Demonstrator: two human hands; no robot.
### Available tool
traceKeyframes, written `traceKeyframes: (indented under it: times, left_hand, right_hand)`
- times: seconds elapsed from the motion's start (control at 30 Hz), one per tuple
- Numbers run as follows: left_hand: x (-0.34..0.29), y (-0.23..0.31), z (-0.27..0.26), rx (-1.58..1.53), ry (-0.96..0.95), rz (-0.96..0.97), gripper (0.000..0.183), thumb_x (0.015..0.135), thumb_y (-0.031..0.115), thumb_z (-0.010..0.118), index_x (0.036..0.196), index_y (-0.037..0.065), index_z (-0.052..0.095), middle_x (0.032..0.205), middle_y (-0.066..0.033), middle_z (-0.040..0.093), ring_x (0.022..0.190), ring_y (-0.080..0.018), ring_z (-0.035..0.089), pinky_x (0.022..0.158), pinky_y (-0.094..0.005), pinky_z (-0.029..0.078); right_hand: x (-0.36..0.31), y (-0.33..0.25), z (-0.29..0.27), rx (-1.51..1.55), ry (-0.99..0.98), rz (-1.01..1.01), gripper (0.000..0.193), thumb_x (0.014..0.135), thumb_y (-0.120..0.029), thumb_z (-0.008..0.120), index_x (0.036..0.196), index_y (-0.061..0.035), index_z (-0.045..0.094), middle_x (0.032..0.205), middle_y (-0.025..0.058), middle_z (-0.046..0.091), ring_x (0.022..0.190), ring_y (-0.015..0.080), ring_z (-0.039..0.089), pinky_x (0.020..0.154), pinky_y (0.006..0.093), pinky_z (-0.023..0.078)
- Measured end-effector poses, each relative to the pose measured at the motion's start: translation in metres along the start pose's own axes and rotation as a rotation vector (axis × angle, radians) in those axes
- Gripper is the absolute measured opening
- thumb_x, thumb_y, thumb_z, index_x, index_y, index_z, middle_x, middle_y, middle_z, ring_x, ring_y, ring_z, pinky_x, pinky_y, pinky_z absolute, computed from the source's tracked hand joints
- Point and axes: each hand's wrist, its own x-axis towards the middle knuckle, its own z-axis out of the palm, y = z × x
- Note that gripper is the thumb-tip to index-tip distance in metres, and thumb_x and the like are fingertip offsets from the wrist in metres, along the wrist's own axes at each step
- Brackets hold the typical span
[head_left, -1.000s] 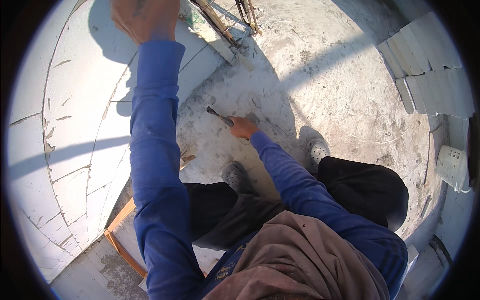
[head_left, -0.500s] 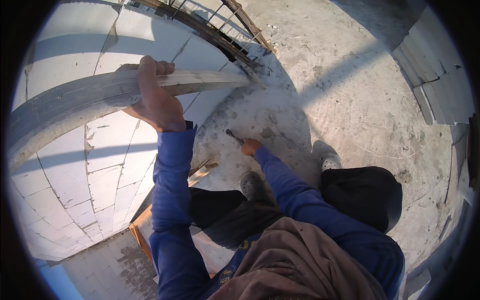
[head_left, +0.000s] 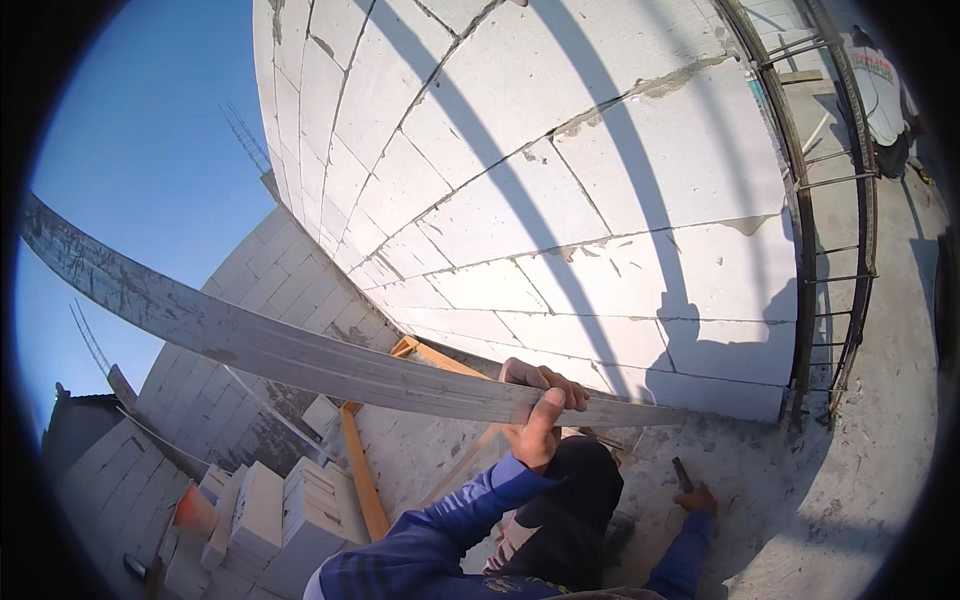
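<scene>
My left hand point(head_left: 540, 410) is wrapped round a long grey metal bar point(head_left: 300, 365), like a builder's straightedge. One end rises at the far left against the sky; the other comes close to the floor by the foot of the white block wall point(head_left: 600, 270). Lower right, my right hand point(head_left: 699, 499) is closed on a short dark hand tool point(head_left: 682, 474), held low over the concrete floor. What kind of tool it is cannot be made out. My bent knee is just below the left hand.
A steel rebar cage point(head_left: 840, 220) stands at the wall's right end. Beyond it, a person in a white shirt point(head_left: 878, 95) is bent down. Left of me are a wooden frame point(head_left: 362, 470), stacked white blocks point(head_left: 258, 510) and an orange object point(head_left: 196, 511).
My view has swung up and left, from mostly floor to the wall and sky. Both hands keep their holds, the left on the bar and the right on the tool.
</scene>
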Motion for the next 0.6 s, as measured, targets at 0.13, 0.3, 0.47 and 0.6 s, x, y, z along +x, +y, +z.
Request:
traceKeyframes:
  times: [0.13, 0.3, 0.47, 0.6]
  left_hand:
    - [0.000, 0.007, -0.045, -0.021, 0.115, 0.091, 0.021, 0.086, 0.008, 0.061, 0.095, 0.008, 0.042, 0.074, -0.0122, 0.055, 0.068, -0.0255, 0.059, 0.074, -0.0458, 0.054]
    - [-0.024, -0.014, -0.073, 0.037, 0.183, 0.185, 0.020, 0.086, 0.001, 0.060, 0.097, 0.007, 0.044, 0.075, -0.0130, 0.057, 0.069, -0.0278, 0.062, 0.077, -0.0474, 0.056]
    - [-0.031, 0.008, -0.103, 0.144, 0.349, 0.295, 0.021, 0.088, 0.008, 0.061, 0.101, 0.010, 0.044, 0.077, -0.0104, 0.056, 0.069, -0.0257, 0.060, 0.074, -0.0447, 0.055]
    - [-0.040, 0.042, -0.162, 0.180, 0.622, 0.336, 0.026, 0.088, 0.003, 0.063, 0.106, 0.010, 0.046, 0.082, -0.0080, 0.059, 0.076, -0.0234, 0.060, 0.083, -0.0473, 0.053]
  right_hand:
    - [-0.026, -0.047, -0.065, 0.118, 0.005, 0.228, 0.112, 0.062, -0.058, 0.084, 0.153, -0.0088, 0.042, 0.150, 0.0220, 0.049, 0.138, 0.0360, 0.049, 0.112, 0.0466, 0.043]
    - [0.031, -0.059, -0.056, 0.475, 0.547, -0.529, 0.093, 0.065, -0.035, 0.090, 0.141, 0.0035, 0.052, 0.136, 0.0285, 0.059, 0.126, 0.0380, 0.058, 0.103, 0.0456, 0.049]
    - [0.012, -0.122, -0.042, 0.606, 0.175, -0.736, 0.096, 0.069, -0.039, 0.088, 0.145, 0.0030, 0.049, 0.131, 0.0292, 0.062, 0.120, 0.0387, 0.062, 0.098, 0.0450, 0.051]
    - [-0.002, -0.130, -0.030, 0.406, 0.022, -0.616, 0.090, 0.076, -0.041, 0.082, 0.147, 0.0033, 0.047, 0.123, 0.0306, 0.066, 0.113, 0.0378, 0.067, 0.093, 0.0435, 0.053]
